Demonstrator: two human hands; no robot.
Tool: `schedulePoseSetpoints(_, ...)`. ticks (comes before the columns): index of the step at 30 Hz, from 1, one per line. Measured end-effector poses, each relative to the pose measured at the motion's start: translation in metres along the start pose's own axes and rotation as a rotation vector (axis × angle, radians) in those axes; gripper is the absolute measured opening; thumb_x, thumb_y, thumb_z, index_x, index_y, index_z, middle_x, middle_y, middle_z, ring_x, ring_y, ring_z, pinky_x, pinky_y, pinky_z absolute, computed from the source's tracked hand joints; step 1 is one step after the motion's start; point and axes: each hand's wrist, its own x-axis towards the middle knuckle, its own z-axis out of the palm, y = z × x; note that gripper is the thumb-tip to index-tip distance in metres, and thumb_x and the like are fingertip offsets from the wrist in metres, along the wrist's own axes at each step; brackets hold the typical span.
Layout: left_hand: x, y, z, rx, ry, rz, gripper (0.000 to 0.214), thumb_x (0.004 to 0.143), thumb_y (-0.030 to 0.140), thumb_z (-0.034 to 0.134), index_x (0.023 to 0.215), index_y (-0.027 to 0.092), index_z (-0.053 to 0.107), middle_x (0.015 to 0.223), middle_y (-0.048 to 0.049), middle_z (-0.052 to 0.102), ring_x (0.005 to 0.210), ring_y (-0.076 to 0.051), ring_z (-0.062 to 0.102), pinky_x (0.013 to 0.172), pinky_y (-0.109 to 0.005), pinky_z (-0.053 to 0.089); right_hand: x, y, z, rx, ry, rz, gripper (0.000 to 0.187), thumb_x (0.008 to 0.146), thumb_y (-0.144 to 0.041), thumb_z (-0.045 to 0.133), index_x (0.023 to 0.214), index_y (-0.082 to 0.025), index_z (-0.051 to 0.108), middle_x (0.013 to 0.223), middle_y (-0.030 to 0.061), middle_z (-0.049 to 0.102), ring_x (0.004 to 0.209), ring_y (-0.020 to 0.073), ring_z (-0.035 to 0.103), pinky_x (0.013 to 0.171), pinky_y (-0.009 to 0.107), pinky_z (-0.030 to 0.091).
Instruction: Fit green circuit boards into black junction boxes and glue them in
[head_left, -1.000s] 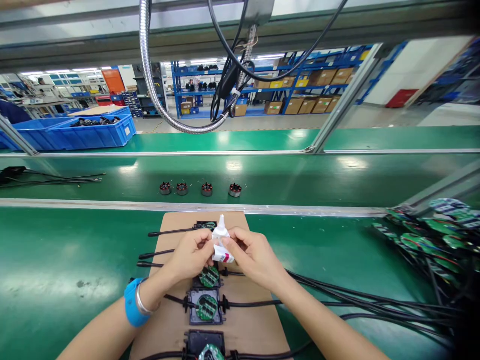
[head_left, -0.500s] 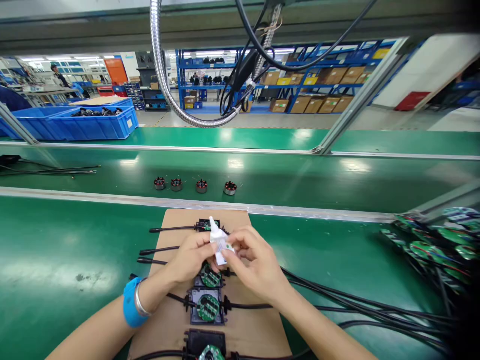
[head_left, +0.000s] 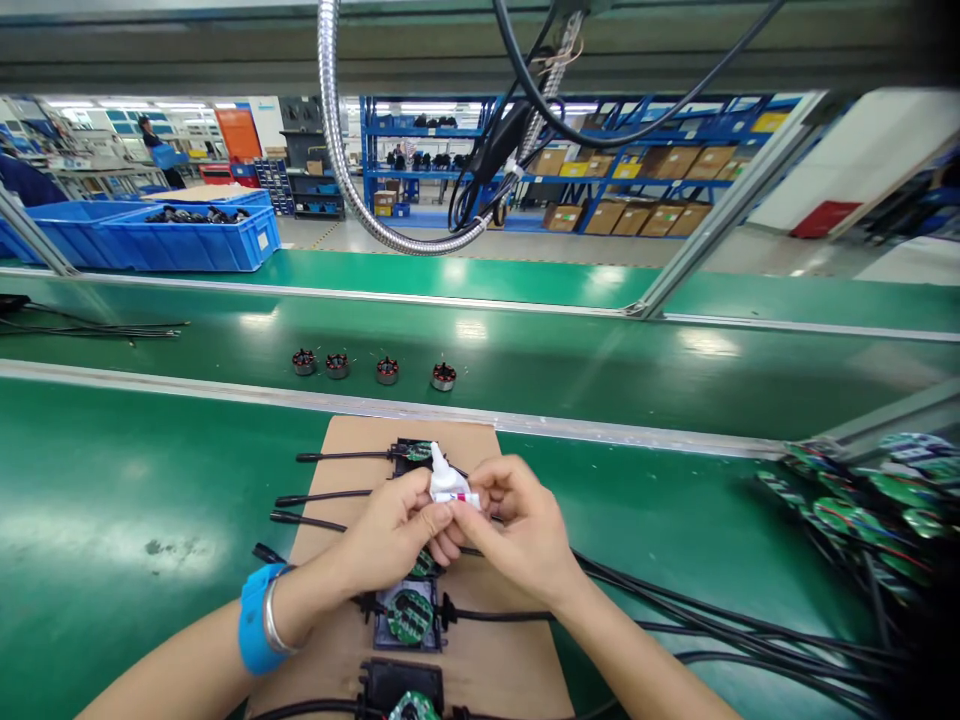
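Note:
Both hands hold a small white squeeze tube (head_left: 445,478) with a tapered nozzle that points up and slightly left. Its lower end looks folded or rolled, with a red marking showing. My left hand (head_left: 391,532) pinches the tube from the left, thumb in front. From the right, my right hand (head_left: 525,528) grips the folded end between thumb and fingers. Beneath the hands, a column of black housings with round green circuit boards (head_left: 409,616) lies on a cardboard sheet (head_left: 506,640). The hands partly hide the middle housings.
Black cables (head_left: 675,605) run from the housings to the right. Wired circuit boards (head_left: 862,510) are heaped at the right edge. Several copper-wound stators (head_left: 387,371) stand beyond the metal rail. Blue bins (head_left: 195,240) sit back left, and a flexible metal conduit (head_left: 330,110) hangs overhead.
The tube's lower part, which hung flat and straight between the hands, is now folded up against its body. The fingers have shifted with it, and the camera view has tilted slightly.

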Motion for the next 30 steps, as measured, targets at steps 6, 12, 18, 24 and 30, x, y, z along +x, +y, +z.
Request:
schedulePoseSetpoints(6, 0.002, -0.009, 0.011, -0.111, 0.003, -0.03, 0.057, 0.075, 0.065, 0.063, 0.091, 0.01, 0.056, 0.063, -0.0039, 0.062, 0.054, -0.014, 0.061, 0.054, -0.027, 0.052, -0.01, 0.009, 0.007, -0.059, -0.107, -0.114, 0.033, 0.092, -0.023, 0.047, 0.125, -0.023, 0.053, 0.112, 0.0092, 0.059, 0.098, 0.02, 0.059, 0.083, 0.032, 0.049)
schedulePoseSetpoints(12, 0.002, -0.015, 0.016, -0.234, -0.038, -0.095, 0.061, 0.072, 0.069, 0.062, 0.089, 0.01, 0.058, 0.065, -0.0043, 0.061, 0.055, -0.014, 0.061, 0.054, -0.027, 0.051, -0.01, 0.011, 0.002, -0.189, -0.161, -0.166, 0.029, 0.093, -0.02, 0.044, 0.12, -0.023, 0.052, 0.1, 0.0061, 0.061, 0.087, 0.0177, 0.06, 0.074, 0.028, 0.048)
schedulePoseSetpoints(18, 0.007, -0.018, 0.015, -0.206, -0.02, -0.119, 0.061, 0.073, 0.071, 0.057, 0.084, 0.011, 0.056, 0.067, -0.0044, 0.061, 0.055, -0.013, 0.059, 0.054, -0.027, 0.05, 0.003, 0.005, -0.005, -0.241, -0.263, -0.081, 0.017, 0.094, -0.026, 0.043, 0.102, -0.023, 0.057, 0.084, 0.0025, 0.061, 0.07, 0.0154, 0.058, 0.062, 0.026, 0.044)
schedulePoseSetpoints(24, 0.0, -0.007, -0.015, 0.14, 0.083, -0.211, 0.033, 0.081, 0.049, 0.061, 0.082, 0.017, 0.053, 0.068, -0.0013, 0.064, 0.058, -0.013, 0.058, 0.052, -0.022, 0.045, 0.048, 0.001, -0.02, -0.272, -0.439, 0.126, 0.026, 0.091, -0.035, 0.045, 0.075, -0.019, 0.058, 0.067, -0.0006, 0.057, 0.06, 0.0128, 0.05, 0.057, 0.025, 0.036)
schedulePoseSetpoints(30, -0.001, 0.001, -0.043, 1.035, 0.129, 0.18, 0.032, 0.088, 0.02, 0.047, 0.118, 0.014, 0.055, 0.118, -0.0108, 0.062, 0.103, -0.024, 0.057, 0.088, -0.036, 0.046, 0.109, 0.031, -0.02, 0.01, -0.636, 0.611, 0.026, 0.069, -0.039, 0.055, 0.055, -0.018, 0.052, 0.046, -0.0039, 0.045, 0.043, 0.008, 0.035, 0.043, 0.022, 0.022)
